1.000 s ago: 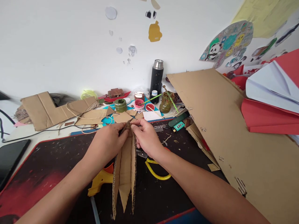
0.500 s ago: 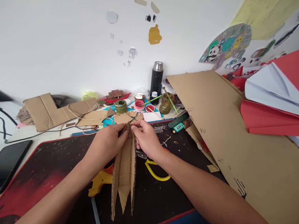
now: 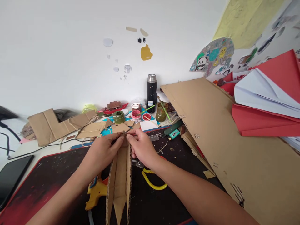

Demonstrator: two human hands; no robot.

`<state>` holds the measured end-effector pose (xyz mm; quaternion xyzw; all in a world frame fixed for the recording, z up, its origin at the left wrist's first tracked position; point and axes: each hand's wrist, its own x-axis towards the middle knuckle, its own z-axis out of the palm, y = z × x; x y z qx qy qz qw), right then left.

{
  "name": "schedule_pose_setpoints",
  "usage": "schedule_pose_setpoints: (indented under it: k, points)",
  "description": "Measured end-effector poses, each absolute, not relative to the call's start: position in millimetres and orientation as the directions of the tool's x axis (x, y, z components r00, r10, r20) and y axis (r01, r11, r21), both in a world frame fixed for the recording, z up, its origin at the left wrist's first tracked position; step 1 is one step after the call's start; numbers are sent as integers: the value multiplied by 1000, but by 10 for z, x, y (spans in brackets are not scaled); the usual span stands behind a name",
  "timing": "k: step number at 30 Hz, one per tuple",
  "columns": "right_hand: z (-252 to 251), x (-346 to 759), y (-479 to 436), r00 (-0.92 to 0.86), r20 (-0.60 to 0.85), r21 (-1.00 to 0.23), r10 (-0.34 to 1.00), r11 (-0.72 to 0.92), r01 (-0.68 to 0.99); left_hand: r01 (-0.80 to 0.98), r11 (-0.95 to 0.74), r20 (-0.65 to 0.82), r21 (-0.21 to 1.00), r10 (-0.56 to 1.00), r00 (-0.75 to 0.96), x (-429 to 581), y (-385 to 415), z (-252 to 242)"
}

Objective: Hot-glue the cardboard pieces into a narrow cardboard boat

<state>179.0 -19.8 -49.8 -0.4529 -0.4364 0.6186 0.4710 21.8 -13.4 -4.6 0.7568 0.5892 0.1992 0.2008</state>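
a person's left hand [image 3: 103, 151] and right hand [image 3: 140, 147] meet at the far tip of a bundle of pointed corrugated cardboard strips [image 3: 119, 184], the fingers of both hands closed in a pinch on that tip from either side. the strips run from the hands back toward the camera, fanning apart at their near ends above a black and red mat [image 3: 47, 175] on the cluttered bench [image 3: 28, 148]. a yellow glue gun [image 3: 96, 192] lies on the mat under the left forearm, just beside the strips, and a yellow-handled tool [image 3: 152, 182] lies under the right wrist. a large cardboard sheet [image 3: 225, 131] slants across the right side, with red paper [image 3: 257, 122] on top of it. behind the hands, paint jars [image 3: 118, 117] and a black flask [image 3: 151, 87] stand along the white wall, and a dark screen [image 3: 11, 175] lies at the left edge.
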Motion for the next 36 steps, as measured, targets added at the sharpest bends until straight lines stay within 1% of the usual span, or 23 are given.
schedule_pose_setpoints:
  k: [6,14,17,19,23,25,28,30,32,36]
  points:
    - [-432,1807,-211,-152,-163,-958,975,-193,-213,787,-216,87,577,975,204,202,-144,-5]
    - [-445,1827,-191,-190,-182,-942,965,-227,-246,688,-159,54,708,984,172,119,-69,-32]
    - [-440,1835,-186,-186,-188,-937,965,-233,-261,604,-141,40,785,983,178,142,-71,7]
    - [-429,1835,-189,-191,-201,-935,961,-247,-256,515,-117,34,849,985,167,162,-79,18]
    - [-423,1822,-201,-202,-212,-924,956,-263,-279,282,21,-67,959,986,153,181,-89,-38]
    - [-437,1815,-201,-205,-200,-918,958,-257,-303,200,102,-134,975,979,152,189,-90,-79]
    - [-469,1811,-193,-181,-167,-932,969,-215,-291,155,174,-196,973,969,147,223,-95,-107]
    - [-488,1807,-190,-158,-129,-953,979,-166,-251,144,190,-207,971,972,111,253,-102,-104]
    - [-500,1800,-193,-153,-90,-968,984,-123,-220,127,199,-205,972,978,39,279,-111,-96]
    - [-509,1783,-212,-193,-31,-972,981,-75,-224,106,209,-205,972,977,-53,313,-131,-78]
